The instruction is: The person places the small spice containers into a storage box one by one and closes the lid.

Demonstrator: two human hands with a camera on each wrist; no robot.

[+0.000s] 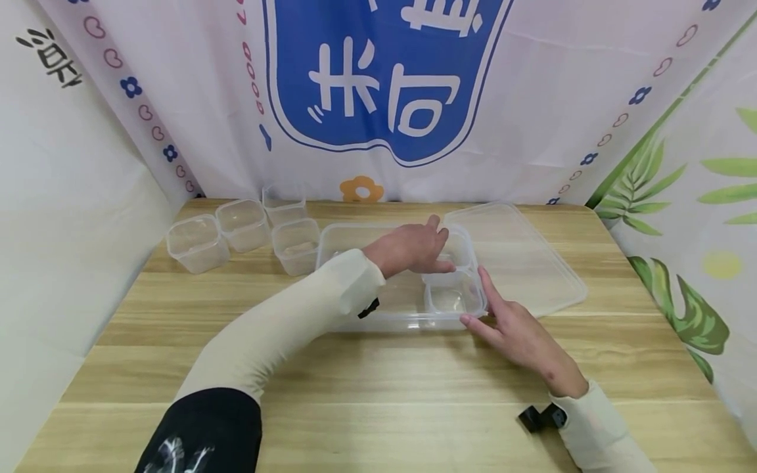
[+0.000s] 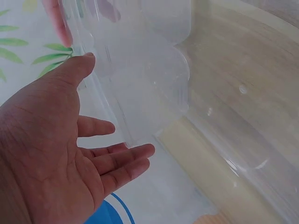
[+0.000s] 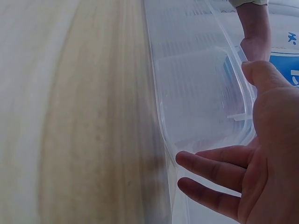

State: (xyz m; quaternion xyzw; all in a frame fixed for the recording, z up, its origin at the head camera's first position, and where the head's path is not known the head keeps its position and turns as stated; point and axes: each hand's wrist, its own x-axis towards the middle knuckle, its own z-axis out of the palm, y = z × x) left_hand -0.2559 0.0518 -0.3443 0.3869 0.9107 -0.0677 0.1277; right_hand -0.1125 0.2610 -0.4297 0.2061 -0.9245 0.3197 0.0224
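A large clear plastic box [image 1: 367,322] stands on the table, with two small clear containers inside its right end, one in front [image 1: 452,299] and one behind [image 1: 458,246]. Over the back one reaches my left hand [image 1: 414,248], palm down. Its thumb and fingers spread about the small container [image 2: 140,88] in the left wrist view; contact is hard to tell. My right hand [image 1: 514,328] rests against the big box's front right corner, fingers straight along the outside. The right wrist view shows its thumb by the rim and its fingers [image 3: 212,170] extended.
Several small clear containers [image 1: 198,246] stand at the back left of the table. To the right of the box lies a flat translucent lid [image 1: 520,256], partly behind the right hand. A printed cloth [image 1: 225,157] hangs along the table's back edge.
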